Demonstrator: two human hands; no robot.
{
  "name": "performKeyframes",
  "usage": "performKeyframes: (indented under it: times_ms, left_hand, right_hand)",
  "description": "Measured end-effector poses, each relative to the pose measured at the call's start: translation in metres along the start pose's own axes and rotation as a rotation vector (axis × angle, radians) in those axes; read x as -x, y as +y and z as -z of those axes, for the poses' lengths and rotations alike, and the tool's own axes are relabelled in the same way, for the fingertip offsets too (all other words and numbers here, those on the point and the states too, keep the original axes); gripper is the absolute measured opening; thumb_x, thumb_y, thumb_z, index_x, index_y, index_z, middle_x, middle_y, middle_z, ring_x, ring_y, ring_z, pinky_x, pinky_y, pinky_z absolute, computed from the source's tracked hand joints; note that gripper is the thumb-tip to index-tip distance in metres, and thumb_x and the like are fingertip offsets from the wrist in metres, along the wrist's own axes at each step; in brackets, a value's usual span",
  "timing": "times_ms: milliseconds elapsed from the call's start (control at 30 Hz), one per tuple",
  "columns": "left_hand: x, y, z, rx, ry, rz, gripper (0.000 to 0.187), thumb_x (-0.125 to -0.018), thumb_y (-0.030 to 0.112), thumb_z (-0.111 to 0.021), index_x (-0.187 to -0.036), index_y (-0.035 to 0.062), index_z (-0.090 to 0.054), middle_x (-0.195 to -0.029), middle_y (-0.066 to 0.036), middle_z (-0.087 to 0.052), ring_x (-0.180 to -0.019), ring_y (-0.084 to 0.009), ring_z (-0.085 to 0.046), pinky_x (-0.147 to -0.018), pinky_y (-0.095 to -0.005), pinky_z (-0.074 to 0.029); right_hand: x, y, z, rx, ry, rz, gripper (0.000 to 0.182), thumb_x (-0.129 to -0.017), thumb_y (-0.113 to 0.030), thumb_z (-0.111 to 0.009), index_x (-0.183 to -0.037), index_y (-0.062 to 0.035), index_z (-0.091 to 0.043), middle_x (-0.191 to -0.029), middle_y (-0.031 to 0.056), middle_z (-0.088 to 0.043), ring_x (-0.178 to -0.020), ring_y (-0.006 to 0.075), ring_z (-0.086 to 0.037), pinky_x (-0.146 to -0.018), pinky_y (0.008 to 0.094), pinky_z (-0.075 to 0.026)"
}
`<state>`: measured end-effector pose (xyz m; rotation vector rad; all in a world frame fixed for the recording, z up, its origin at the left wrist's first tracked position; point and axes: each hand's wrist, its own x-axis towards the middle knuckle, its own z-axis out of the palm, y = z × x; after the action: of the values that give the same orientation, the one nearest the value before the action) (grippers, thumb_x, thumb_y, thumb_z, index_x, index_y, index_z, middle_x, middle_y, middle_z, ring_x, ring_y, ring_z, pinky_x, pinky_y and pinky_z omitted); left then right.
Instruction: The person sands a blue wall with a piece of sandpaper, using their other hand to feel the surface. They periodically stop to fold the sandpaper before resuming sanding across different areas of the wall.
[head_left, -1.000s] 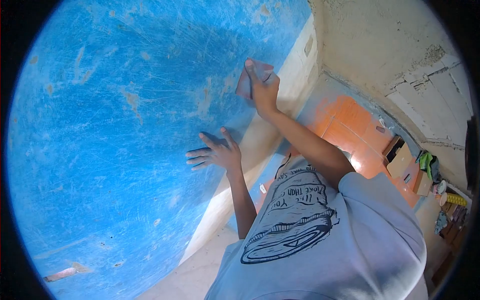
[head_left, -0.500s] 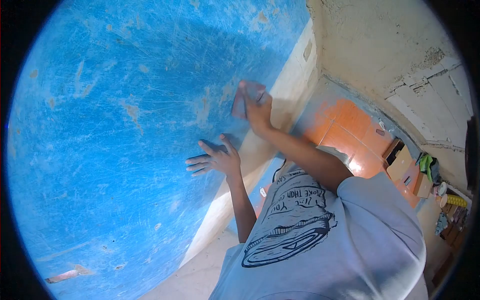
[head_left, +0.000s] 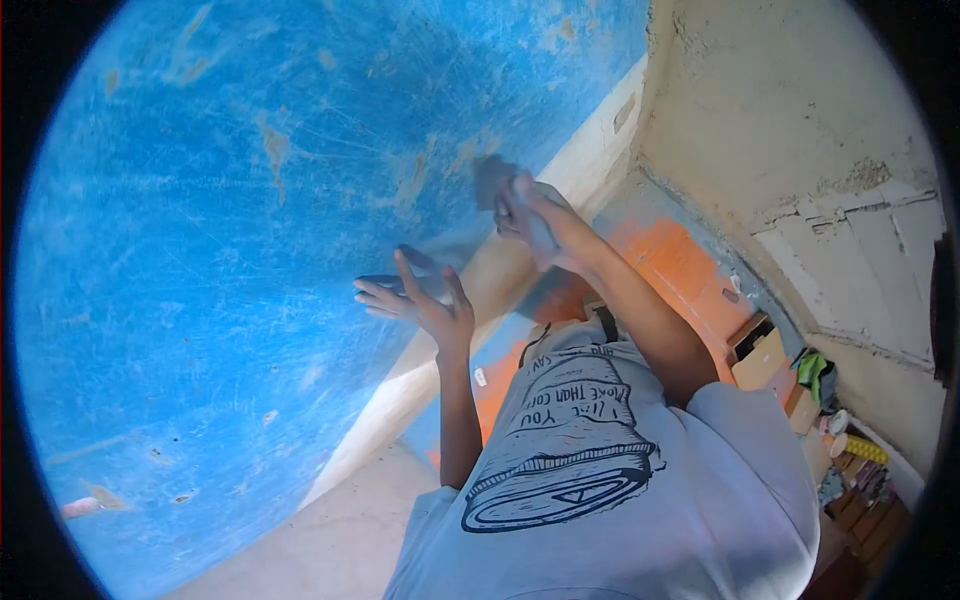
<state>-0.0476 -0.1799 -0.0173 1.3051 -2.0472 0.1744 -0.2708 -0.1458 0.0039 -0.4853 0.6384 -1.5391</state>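
Note:
A scratched blue wall (head_left: 300, 220) with worn, pale patches fills the left of the view. My right hand (head_left: 565, 225) is closed round a folded piece of sandpaper (head_left: 540, 238), blurred by motion. It is held off the wall, and its dark shadow falls on the paint to the left. Lower down, my left hand (head_left: 435, 315) has its fingers spread and holds nothing. Its fingers point at the blue surface, with a shadow just behind them.
A cream band (head_left: 500, 260) runs along the wall's edge. Beyond it lies an orange floor (head_left: 665, 260) with a grey-blue border. A cardboard box (head_left: 760, 358), a green and dark cloth (head_left: 818, 378) and a yellow item (head_left: 865, 448) are at the right, below a rough beige wall (head_left: 770, 120).
My right hand has drawn the sandpaper back from the wall, toward me and to the right. My left hand has shifted slightly left and its fingers have lifted. The view has tilted a little.

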Motion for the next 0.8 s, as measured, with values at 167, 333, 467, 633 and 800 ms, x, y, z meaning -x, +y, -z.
performKeyframes:
  times_ms: [167,333,467,633,800]
  left_hand:
    - [0.007,0.049,0.011,0.780,-0.119,-0.058,0.056,-0.106,0.033,-0.056,-0.149,-0.0017,-0.043,-0.156,-0.027,-0.036,-0.145,-0.0444,-0.037,-0.114,-0.0561,-0.036]
    - [-0.025,0.071,0.031,0.978,-0.248,-0.169,0.053,-0.096,0.031,-0.072,-0.136,-0.0012,-0.057,-0.135,-0.024,-0.060,-0.125,-0.0418,-0.060,-0.104,-0.0475,-0.048]
    - [-0.026,0.070,0.034,1.032,-0.438,-0.139,0.037,-0.087,0.015,-0.082,-0.119,0.0044,-0.067,-0.123,-0.017,-0.067,-0.114,-0.0339,-0.065,-0.094,-0.0427,-0.052]
    - [-0.014,0.066,0.031,1.047,-0.429,-0.068,0.033,-0.083,0.012,-0.084,-0.109,0.0058,-0.064,-0.115,-0.013,-0.067,-0.109,-0.0297,-0.066,-0.093,-0.0398,-0.051]
    - [-0.004,0.051,0.032,1.101,-0.505,0.101,0.030,-0.086,0.010,-0.083,-0.106,0.0058,-0.062,-0.111,-0.011,-0.067,-0.111,-0.0253,-0.065,-0.098,-0.0379,-0.048]
  right_hand:
    - [0.039,0.004,0.006,-0.420,-0.318,-0.095,0.060,-0.107,-0.065,-0.035,-0.099,-0.0097,-0.057,-0.068,-0.0010,-0.047,-0.062,0.0104,-0.044,-0.051,0.0273,-0.036]
    - [0.073,-0.002,0.006,-0.168,-0.181,-0.244,0.057,-0.108,-0.062,-0.037,-0.104,-0.0090,-0.056,-0.076,0.0017,-0.052,-0.063,0.0108,-0.044,-0.049,0.0252,-0.035]
    - [0.082,-0.003,-0.010,-0.112,0.161,-0.355,0.055,-0.107,-0.061,-0.040,-0.106,-0.0090,-0.057,-0.081,0.0029,-0.055,-0.060,0.0113,-0.043,-0.049,0.0249,-0.034]
    - [0.082,0.013,0.018,-0.072,-0.014,-0.425,0.053,-0.107,-0.059,-0.043,-0.113,-0.0089,-0.060,-0.087,0.0029,-0.061,-0.065,0.0114,-0.048,-0.050,0.0258,-0.036]
    - [0.071,0.013,0.016,0.050,0.122,-0.381,0.056,-0.110,-0.052,-0.042,-0.133,-0.0034,-0.059,-0.114,0.0097,-0.069,-0.095,0.0169,-0.064,-0.077,0.0301,-0.051]
